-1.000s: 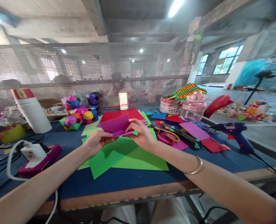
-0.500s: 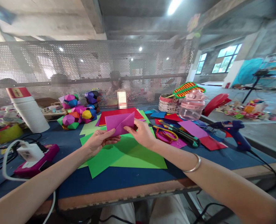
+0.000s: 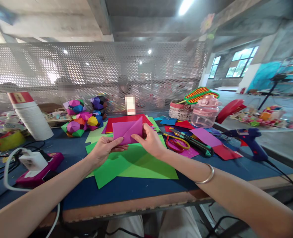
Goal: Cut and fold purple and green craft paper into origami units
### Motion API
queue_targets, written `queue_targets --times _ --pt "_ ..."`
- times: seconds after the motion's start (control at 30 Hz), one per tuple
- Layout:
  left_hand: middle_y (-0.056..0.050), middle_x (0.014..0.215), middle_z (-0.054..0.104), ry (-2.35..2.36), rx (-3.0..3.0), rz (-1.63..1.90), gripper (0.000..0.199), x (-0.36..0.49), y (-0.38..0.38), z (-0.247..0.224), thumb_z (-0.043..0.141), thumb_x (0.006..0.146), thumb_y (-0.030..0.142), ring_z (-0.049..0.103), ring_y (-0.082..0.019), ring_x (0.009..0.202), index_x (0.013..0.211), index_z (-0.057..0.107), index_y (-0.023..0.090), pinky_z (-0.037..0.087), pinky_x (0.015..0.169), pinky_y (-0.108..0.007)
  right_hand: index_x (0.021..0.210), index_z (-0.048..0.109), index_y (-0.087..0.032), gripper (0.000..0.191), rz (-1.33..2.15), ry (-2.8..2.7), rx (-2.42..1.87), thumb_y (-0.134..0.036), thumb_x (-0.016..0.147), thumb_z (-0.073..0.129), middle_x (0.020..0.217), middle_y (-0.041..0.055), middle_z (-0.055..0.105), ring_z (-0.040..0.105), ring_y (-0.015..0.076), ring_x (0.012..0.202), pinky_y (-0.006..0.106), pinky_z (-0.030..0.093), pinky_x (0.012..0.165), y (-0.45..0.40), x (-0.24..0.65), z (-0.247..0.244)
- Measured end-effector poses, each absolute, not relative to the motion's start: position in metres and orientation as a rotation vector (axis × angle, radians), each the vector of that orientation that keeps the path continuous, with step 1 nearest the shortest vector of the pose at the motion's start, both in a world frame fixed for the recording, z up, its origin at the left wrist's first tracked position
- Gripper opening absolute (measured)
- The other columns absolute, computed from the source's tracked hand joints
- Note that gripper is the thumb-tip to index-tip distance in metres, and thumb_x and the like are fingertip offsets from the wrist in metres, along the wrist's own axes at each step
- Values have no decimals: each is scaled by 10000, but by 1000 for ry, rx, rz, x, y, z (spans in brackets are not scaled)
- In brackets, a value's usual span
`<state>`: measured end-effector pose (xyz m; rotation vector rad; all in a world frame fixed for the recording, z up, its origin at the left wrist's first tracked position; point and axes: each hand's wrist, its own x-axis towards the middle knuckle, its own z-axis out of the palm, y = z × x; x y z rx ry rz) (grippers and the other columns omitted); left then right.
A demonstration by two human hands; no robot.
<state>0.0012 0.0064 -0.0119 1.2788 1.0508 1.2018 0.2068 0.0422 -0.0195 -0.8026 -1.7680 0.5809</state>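
Single head-worn view, facing forward and down.

Perforated screen (image 3: 87,66) behind blue-topped table (image 3: 141,190); windows (image 3: 243,62) at right; ceiling light (image 3: 186,6) lit

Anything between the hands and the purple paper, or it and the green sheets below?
Nothing visible separates the left hand or right hand from the purple paper; both hold it. The left hand's fingers come between it and the green sheets.
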Motion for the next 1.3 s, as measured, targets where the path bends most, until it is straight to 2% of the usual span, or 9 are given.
queue_targets --times 0.1,0.2,0.33,0.5,0.7,0.93,1.03,1.2,1.3 --pt "-148 746 783 1084 1300 1222 341 4 4 -10 874 685 408 747 -182 649 739 795 80 588 628 -204 980 409 -241 391 812 -1654 -698 -362 794 731 873 30 650 645 200 789 345 504 696 46 203 -24" --pt "-143 727 779 1108 1316 1240 313 5 3 -9 866 705 389 745 -189 638 721 791 86 592 633 -223 1035 375 -243 501 909 -1542 -704 -363 746 766 821 -4 632 641 177 733 323 521 659 51 200 -27" --pt "-133 722 779 1121 1327 1268 286 5 4 -9 853 726 377 743 -187 638 723 790 98 595 640 -231 928 466 -217 432 1053 -1628 -791 -501 764 749 720 -19 613 592 135 578 273 483 520 52 201 -27" --pt "-148 734 779 1124 1347 1255 307 4 4 -11 853 717 395 741 -199 628 727 789 94 595 623 -245 701 563 -178 459 1026 -1791 -834 -607 767 713 576 7 610 551 120 521 252 431 510 48 204 -23" --pt "-148 718 774 1087 1357 1230 373 2 4 -11 874 663 453 741 -211 635 715 793 92 596 614 -246 686 546 -188 465 838 -1803 -810 -620 776 692 576 -12 559 464 111 524 254 342 500 45 204 -19" --pt "-120 774 785 1016 1369 1173 362 1 5 -14 892 643 379 745 -231 675 874 797 116 604 640 -282 685 511 -197 401 684 -1875 -804 -533 846 660 596 -37 497 391 104 554 260 288 515 34 202 -20" --pt "-101 752 781 1010 1426 1188 300 2 4 -15 885 657 348 732 -214 629 844 790 134 595 608 -276 695 524 -195 357 702 -1898 -794 -483 862 653 588 -37 514 400 102 544 258 293 512 31 201 -20" --pt "-95 725 777 1042 1475 1236 262 6 1 -13 872 659 330 725 -211 600 810 788 133 591 572 -271 717 548 -192 392 834 -1860 -837 -545 823 683 591 -9 586 509 127 545 257 352 511 36 201 -23" --pt "-94 722 776 1060 1501 1253 276 6 0 -11 872 653 338 726 -215 599 812 786 129 597 573 -277 765 579 -185 393 942 -1839 -777 -551 774 722 630 -8 600 526 130 567 262 392 540 41 200 -25"
